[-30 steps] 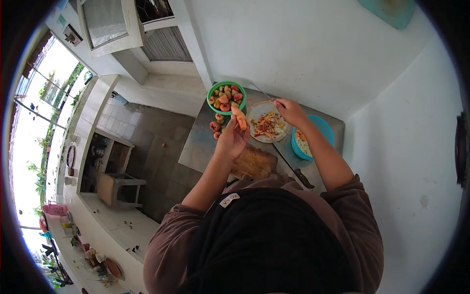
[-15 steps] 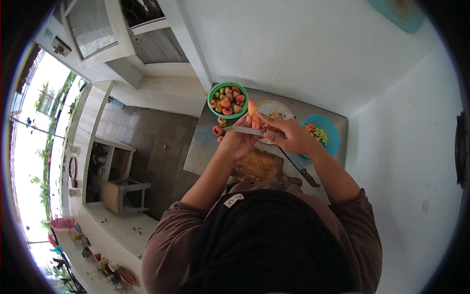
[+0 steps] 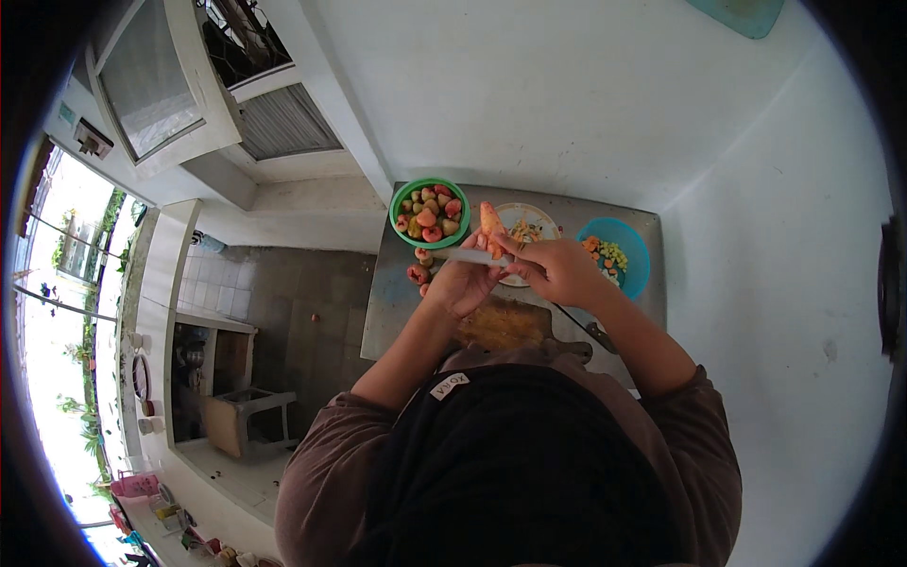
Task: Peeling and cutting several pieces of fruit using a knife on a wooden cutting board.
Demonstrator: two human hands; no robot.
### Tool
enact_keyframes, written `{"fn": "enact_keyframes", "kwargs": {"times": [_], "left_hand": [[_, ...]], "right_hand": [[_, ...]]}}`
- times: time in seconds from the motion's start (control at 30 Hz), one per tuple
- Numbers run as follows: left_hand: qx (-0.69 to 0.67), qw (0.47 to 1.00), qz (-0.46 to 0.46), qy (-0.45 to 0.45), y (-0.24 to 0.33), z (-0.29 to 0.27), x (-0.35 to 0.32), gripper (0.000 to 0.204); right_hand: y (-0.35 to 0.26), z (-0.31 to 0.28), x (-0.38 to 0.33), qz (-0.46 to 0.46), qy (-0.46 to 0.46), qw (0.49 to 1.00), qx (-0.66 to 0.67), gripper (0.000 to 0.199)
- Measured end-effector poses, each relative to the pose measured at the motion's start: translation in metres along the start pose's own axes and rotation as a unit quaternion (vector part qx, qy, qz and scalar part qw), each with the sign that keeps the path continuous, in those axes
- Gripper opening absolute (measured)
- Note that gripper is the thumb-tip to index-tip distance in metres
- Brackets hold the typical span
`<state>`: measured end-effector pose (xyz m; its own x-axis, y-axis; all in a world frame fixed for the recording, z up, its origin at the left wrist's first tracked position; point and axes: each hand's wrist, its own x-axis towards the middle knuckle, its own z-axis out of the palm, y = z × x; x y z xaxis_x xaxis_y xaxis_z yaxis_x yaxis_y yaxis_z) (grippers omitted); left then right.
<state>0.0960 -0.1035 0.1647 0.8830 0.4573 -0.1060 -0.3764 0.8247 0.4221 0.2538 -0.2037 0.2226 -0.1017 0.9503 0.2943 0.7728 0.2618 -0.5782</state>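
My left hand (image 3: 461,285) is closed round the lower part of an orange carrot (image 3: 489,219), whose thick end points away from me. In my right hand (image 3: 567,271) is a knife; its pale blade (image 3: 461,255) points left and crosses the carrot's lower part. The fingers hide the knife's handle. Both hands are above the table, just beyond a worn wooden cutting board (image 3: 505,323). Behind them stands a white plate (image 3: 515,209) with peelings. A second knife with a black handle (image 3: 599,335) lies right of the board, partly hidden by my right forearm.
At the metal table's (image 3: 383,312) far left stands a green basket (image 3: 394,215) of reddish rose apples, with several loose rose apples (image 3: 418,274) nearer me. On the right is a blue bowl (image 3: 640,267) with cut carrot and green pieces. White walls (image 3: 529,104) border the table's back and right.
The view has tilted, so the table sits lower in it. My hands keep hold of the carrot and the knife, with the blade's angle against the carrot slightly changed.
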Motion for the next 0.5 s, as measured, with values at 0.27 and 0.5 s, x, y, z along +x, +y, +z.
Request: {"fn": "enact_keyframes", "kwargs": {"times": [0.27, 0.5], "left_hand": [[-0.052, 0.993, -0.03, -0.102, 0.005, -0.018, 0.003, 0.028], [0.019, 0.998, -0.068, -0.001, 0.003, -0.006, 0.002, 0.027]], "right_hand": [[-0.011, -0.016, 0.012, 0.059, -0.062, 0.994, 0.073, 0.043], [0.021, -0.014, 0.015, 0.037, -0.054, 0.997, 0.043, 0.058]]}}
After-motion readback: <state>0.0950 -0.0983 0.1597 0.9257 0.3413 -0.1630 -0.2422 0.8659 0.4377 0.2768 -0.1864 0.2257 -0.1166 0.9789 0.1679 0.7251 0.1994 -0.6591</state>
